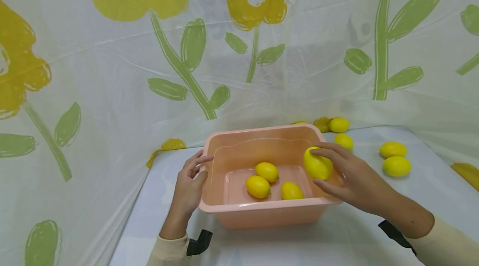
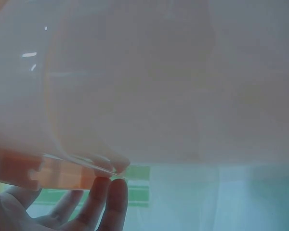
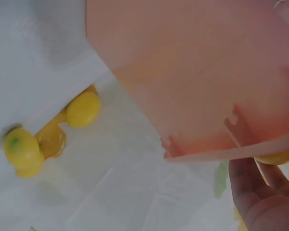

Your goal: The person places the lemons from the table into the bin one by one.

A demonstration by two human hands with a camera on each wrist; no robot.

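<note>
A pink plastic basin (image 1: pixel 273 215) sits on the table in the head view, with three yellow lemons (image 1: pixel 258 187) on its floor. My left hand (image 1: pixel 188 185) grips the basin's left rim, fingertips hooked over the edge; in the left wrist view its fingers (image 2: pixel 116 202) show at the rim. Over the right end of the basin, my right hand (image 1: pixel 361 181) pinches another lemon (image 1: pixel 317 165) between thumb and fingers. Part of this lemon (image 3: pixel 278 158) shows beyond the basin rim in the right wrist view.
Two lemons (image 1: pixel 396 166) lie to the right of the basin on the pale tabletop (image 1: pixel 438 203). More lemons (image 1: pixel 339 124) lie behind its back right corner. A flower-printed sheet (image 1: pixel 307 75) hangs along the back and left of the table.
</note>
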